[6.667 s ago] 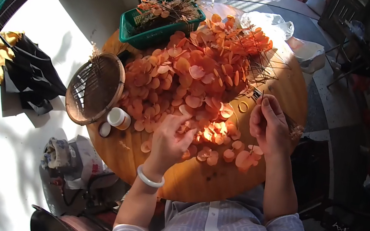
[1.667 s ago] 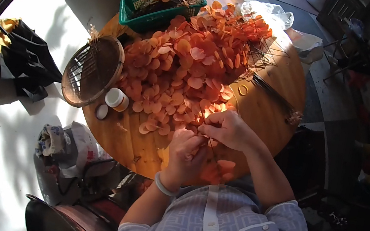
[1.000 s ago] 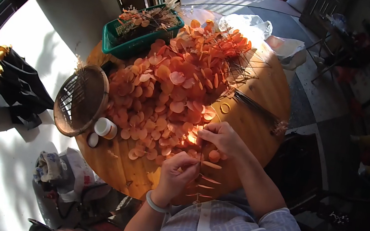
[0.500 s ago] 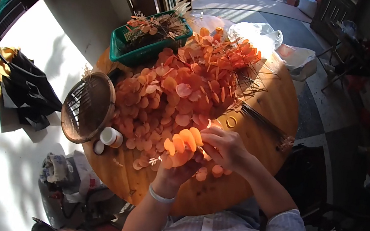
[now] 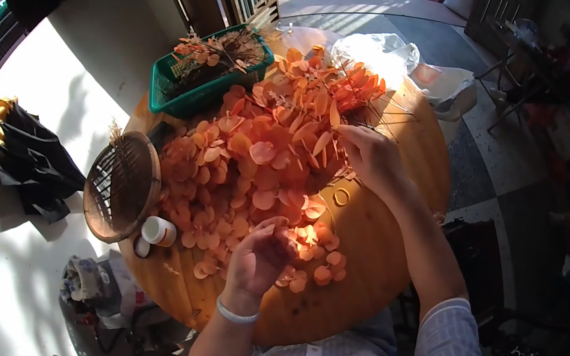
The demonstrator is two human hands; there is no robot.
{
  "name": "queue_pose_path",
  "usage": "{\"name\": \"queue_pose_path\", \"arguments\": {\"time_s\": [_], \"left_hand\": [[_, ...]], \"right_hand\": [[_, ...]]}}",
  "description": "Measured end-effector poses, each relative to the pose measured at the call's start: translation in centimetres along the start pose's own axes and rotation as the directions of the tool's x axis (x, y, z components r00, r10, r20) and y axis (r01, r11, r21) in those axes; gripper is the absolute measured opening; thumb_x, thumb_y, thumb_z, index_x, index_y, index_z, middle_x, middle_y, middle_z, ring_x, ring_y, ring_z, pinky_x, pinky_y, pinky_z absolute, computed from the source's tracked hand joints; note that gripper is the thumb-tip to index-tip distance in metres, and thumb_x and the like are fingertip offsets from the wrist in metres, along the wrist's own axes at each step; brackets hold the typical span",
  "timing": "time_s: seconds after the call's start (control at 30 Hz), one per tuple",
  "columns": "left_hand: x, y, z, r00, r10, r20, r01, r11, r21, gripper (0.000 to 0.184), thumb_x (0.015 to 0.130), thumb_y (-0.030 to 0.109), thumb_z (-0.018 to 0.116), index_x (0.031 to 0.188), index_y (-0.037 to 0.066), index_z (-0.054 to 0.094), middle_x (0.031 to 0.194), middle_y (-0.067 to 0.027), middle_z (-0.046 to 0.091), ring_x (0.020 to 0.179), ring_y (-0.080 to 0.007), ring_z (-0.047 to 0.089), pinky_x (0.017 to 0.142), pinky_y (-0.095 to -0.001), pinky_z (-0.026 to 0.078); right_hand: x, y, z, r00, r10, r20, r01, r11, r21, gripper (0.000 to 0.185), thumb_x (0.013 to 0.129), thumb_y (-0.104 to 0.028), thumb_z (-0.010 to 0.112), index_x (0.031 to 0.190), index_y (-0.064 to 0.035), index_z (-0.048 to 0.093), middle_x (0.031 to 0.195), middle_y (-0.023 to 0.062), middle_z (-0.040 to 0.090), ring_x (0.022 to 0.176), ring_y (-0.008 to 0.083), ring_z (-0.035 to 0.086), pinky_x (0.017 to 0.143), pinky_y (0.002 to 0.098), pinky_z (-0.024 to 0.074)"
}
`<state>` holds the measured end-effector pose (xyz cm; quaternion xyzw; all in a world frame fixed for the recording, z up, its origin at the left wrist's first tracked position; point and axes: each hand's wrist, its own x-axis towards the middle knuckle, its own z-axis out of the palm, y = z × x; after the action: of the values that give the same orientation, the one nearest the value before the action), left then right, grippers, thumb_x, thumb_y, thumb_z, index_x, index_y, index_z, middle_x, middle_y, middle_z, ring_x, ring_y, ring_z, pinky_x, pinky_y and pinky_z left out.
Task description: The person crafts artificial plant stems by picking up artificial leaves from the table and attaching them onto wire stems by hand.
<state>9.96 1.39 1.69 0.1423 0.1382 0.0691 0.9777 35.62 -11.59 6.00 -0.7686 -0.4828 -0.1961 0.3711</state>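
A big heap of artificial orange leaf sprigs (image 5: 242, 163) covers the middle of the round wooden table. My right hand (image 5: 372, 161) is at the heap's right side, thumb and fingers pinched on the end of a sprig of orange leaves (image 5: 335, 116). Some of that sprig blends into the heap behind it. Palm up at the near edge of the heap, my left hand (image 5: 261, 254) has its fingers loosely curled and apart. Nothing shows in it. Sunlit leaves (image 5: 319, 243) lie just to its right.
A green plastic basket (image 5: 161, 99) with dried sprigs stands at the back left. Toward the left edge are a round woven basket (image 5: 112, 212) and a white jar (image 5: 155, 231). A yellow ring (image 5: 341, 197) lies on the table (image 5: 373, 262). Clear plastic bags (image 5: 375, 53) sit at the back.
My right hand has moved away from my left, forward to the heap's right side, with the orange sprig. My left hand has let go of the sprig. The bundle of stems at right is now behind my right arm.
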Motion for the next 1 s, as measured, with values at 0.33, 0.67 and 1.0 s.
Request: {"name": "queue_pose_path", "arguments": {"time_s": [0.33, 0.67, 1.0], "left_hand": [[-4.2, 2.5, -2.7, 0.977, 0.173, -0.122, -0.169, 0.985, 0.043, 0.023, 0.094, 0.015, 0.058, 0.111, 0.002, 0.067, 0.084, -0.0077, 0.066, 0.081, -0.023, 0.062, 0.08, -0.0377, 0.051], [-5.9, 1.1, -1.7, 0.894, 0.409, -0.186, -0.301, 0.853, 0.427, 0.014, 0.095, 0.006, 0.061, 0.106, 0.0, 0.067, 0.086, -0.0061, 0.068, 0.073, -0.0168, 0.063, 0.07, -0.0301, 0.051], [-3.3, -6.9, 1.3, 0.85, 0.232, 0.473, -0.245, -0.621, 0.745, 0.016, 0.085, 0.012, 0.07, 0.096, 0.003, 0.065, 0.088, -0.0136, 0.058, 0.076, -0.0293, 0.063, 0.068, -0.039, 0.053]], "right_hand": [[3.5, 4.5, 0.8, 0.968, 0.17, 0.185, -0.106, 0.944, -0.313, 0.018, 0.094, -0.022, 0.06, 0.093, -0.006, 0.067, 0.092, 0.0141, 0.07, 0.089, 0.0336, 0.069, 0.079, 0.0449, 0.0546], [-8.8, 3.9, -3.3, 0.767, 0.117, 0.631, 0.33, 0.771, -0.545, 0.01, 0.089, -0.014, 0.06, 0.082, -0.0086, 0.064, 0.078, 0.0078, 0.065, 0.074, 0.0244, 0.071, 0.065, 0.0366, 0.0553], [-7.3, 2.7, -4.8, 0.825, 0.182, 0.535, 0.077, 0.902, -0.426, 0.006, 0.088, -0.009, 0.057, 0.089, -0.004, 0.06, 0.081, 0.0153, 0.068, 0.08, 0.0325, 0.071, 0.071, 0.0443, 0.0562]]}}
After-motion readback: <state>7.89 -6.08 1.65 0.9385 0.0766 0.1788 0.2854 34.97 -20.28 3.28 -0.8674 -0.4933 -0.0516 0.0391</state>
